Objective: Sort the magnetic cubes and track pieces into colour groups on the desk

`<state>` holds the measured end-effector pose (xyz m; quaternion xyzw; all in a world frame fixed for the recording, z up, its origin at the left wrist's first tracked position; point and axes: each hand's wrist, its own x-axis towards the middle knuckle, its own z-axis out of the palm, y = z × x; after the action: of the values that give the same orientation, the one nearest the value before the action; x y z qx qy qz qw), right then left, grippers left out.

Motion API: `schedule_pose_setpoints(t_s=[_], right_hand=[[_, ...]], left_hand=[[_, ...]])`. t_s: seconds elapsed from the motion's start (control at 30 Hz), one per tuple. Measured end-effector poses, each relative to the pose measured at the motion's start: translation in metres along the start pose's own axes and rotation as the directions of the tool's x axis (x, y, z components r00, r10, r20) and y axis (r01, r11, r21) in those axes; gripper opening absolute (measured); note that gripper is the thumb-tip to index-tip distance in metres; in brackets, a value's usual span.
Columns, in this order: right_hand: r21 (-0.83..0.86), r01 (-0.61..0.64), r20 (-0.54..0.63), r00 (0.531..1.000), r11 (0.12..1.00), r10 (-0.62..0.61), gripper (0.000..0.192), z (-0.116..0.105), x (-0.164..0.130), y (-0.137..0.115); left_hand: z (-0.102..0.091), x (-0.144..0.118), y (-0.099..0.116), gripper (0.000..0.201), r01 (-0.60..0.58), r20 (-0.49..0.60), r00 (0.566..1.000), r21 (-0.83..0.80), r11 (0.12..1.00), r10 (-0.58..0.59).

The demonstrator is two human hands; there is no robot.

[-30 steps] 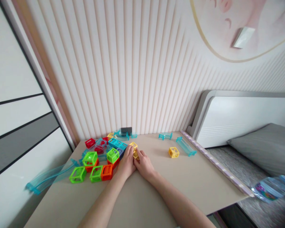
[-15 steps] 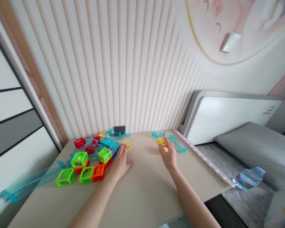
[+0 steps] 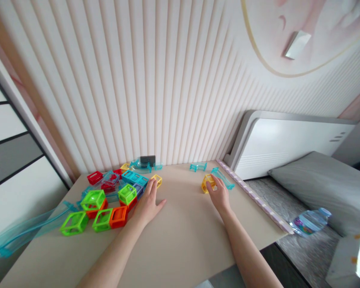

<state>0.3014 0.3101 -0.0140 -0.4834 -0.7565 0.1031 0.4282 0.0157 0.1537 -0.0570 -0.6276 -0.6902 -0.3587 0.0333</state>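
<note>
The yellow cube block [image 3: 208, 182] sits far right on the tabletop [image 3: 180, 236], just beside a clear teal track piece [image 3: 223, 178]. Pinch it by two opposite frame edges and lift straight up so you don't knock the track toward the table's right edge. Your right hand [image 3: 219, 194] reaches forward palm down, fingers curled loosely onto the block; whether they have gripped it I cannot tell. Your left hand [image 3: 148, 201] lies flat, fingers spread and holding nothing, fingertips touching a second yellow cube block [image 3: 157, 179] by the pile of cube blocks [image 3: 114, 200].
</note>
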Motion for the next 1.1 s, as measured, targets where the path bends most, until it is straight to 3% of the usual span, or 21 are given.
schedule_pose_setpoints(t_s=[0.2, 0.33, 0.43, 0.53, 0.63, 0.7, 0.83, 0.93, 1.1], right_hand=[[-0.028, -0.062, 0.052, 0.997, 0.998, 0.063, 0.056, 0.005, -0.007, -0.002], [0.169, -0.129, 0.032, 0.992, 0.977, 0.125, 0.073, 0.013, -0.01, -0.007], [0.533, -0.176, 0.169, 0.981, 0.828, 0.099, 0.094, 0.02, -0.02, -0.024], [0.739, -0.221, 0.399, 0.905, 0.637, -0.148, 0.098, 0.026, -0.039, -0.052], [0.747, -0.244, 0.517, 0.797, 0.618, -0.311, 0.094, 0.031, -0.055, -0.08], [0.752, -0.264, 0.544, 0.766, 0.604, -0.343, 0.092, 0.033, -0.061, -0.092], [0.771, -0.35, 0.575, 0.742, 0.532, -0.345, 0.087, 0.034, -0.062, -0.1], [0.746, -0.371, 0.597, 0.74, 0.553, -0.31, 0.084, 0.035, -0.064, -0.099], [0.745, -0.239, 0.542, 0.761, 0.622, -0.357, 0.07, 0.05, -0.053, -0.097]], left_hand=[[0.0, 0.0, -0.001, 0.088, 0.016, 0.009, 1.0, 0.035, 0.999, -0.016], [-0.006, 0.001, 0.007, 0.083, -0.017, -0.017, 1.0, 0.061, 0.998, 0.018], [-0.009, -0.001, 0.024, 0.071, -0.066, -0.032, 0.997, -0.036, 0.997, 0.065], [-0.009, -0.006, 0.048, 0.059, -0.051, -0.001, 0.999, -0.303, 0.952, 0.053], [-0.009, -0.008, 0.064, 0.051, 0.012, 0.046, 0.999, -0.529, 0.848, 0.015], [-0.012, -0.007, 0.068, 0.046, 0.056, 0.065, 0.998, -0.595, 0.802, -0.021], [-0.016, -0.004, 0.065, 0.041, 0.121, 0.105, 0.992, -0.654, 0.746, -0.069], [-0.015, -0.003, 0.063, 0.04, 0.134, 0.116, 0.99, -0.67, 0.73, -0.075], [-0.016, -0.002, 0.058, 0.039, 0.154, 0.032, 0.984, -0.637, 0.755, -0.174]])
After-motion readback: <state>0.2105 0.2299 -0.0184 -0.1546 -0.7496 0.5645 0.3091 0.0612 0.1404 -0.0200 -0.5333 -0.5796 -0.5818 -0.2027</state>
